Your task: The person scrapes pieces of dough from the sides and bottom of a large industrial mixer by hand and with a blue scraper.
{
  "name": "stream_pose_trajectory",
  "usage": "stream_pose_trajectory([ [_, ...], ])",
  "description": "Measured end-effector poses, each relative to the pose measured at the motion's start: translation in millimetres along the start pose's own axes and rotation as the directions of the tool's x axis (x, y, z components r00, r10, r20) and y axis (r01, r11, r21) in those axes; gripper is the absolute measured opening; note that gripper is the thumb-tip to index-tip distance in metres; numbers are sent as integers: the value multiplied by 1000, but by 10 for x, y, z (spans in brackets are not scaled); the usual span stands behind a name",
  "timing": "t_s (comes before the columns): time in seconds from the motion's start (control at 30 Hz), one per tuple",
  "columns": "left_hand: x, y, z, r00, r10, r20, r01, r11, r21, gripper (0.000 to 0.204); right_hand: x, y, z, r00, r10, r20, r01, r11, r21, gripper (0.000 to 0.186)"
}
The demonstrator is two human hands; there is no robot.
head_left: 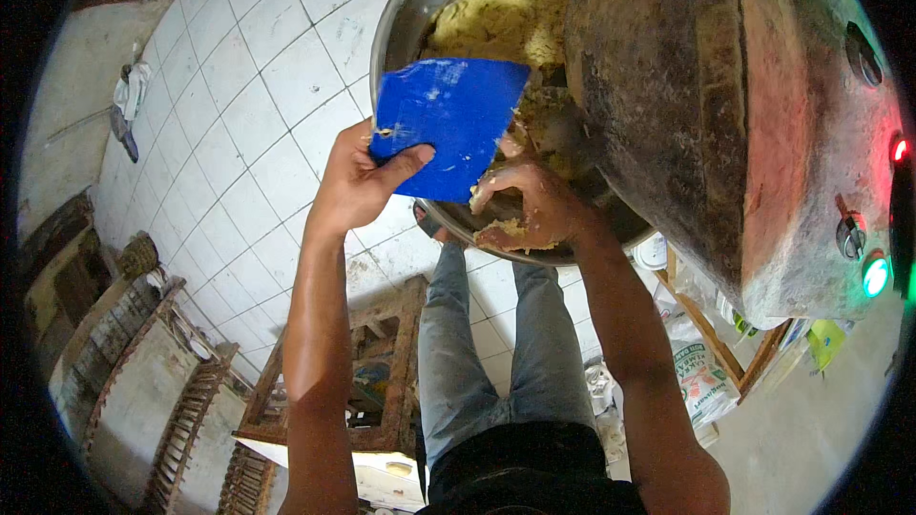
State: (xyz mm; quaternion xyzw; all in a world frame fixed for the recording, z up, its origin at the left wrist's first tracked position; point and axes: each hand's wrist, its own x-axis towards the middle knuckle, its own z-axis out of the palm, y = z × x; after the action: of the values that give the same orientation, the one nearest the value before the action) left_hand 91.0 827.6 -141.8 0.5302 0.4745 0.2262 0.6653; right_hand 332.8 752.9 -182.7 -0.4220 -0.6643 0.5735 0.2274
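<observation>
My left hand [355,183] grips a blue flat plastic scraper [448,114] by its lower left corner, thumb on top. Bits of pale dough and flour smears mark the blue sheet, which is tilted over the near left side of a large metal mixing bowl [389,38]. Yellowish crumbly dough [501,17] lies in the far part of the bowl. My right hand [542,202] is over the bowl's near side, fingers curved and apart, with dough stuck to them. Its fingers are close by the scraper's right edge; whether they touch it, I cannot tell.
A big worn mixer [668,124] overhangs the bowl's right side, with a knob [850,236] and lit red and green buttons [875,277]. A wooden crate-like stand [382,362] is left of my legs. Printed sacks [701,377] lie at lower right. White tiles [239,124] cover the floor.
</observation>
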Motion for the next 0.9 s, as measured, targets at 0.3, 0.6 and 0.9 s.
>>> stream_pose_trajectory([
  [0.3,132,-83,206,936,332,-118,-271,892,361,17,-73,-134,82,998,-43,-56,31,978,-208,63],
  [0.6,-2,-61,347,861,418,-290,-253,846,469,14,-63,1,304,885,381,-269,-457,591,-665,84],
  [0.9,323,8,427,968,37,246,-231,505,832,35,116,415,439,961,250,-120,-251,604,-756,14],
])
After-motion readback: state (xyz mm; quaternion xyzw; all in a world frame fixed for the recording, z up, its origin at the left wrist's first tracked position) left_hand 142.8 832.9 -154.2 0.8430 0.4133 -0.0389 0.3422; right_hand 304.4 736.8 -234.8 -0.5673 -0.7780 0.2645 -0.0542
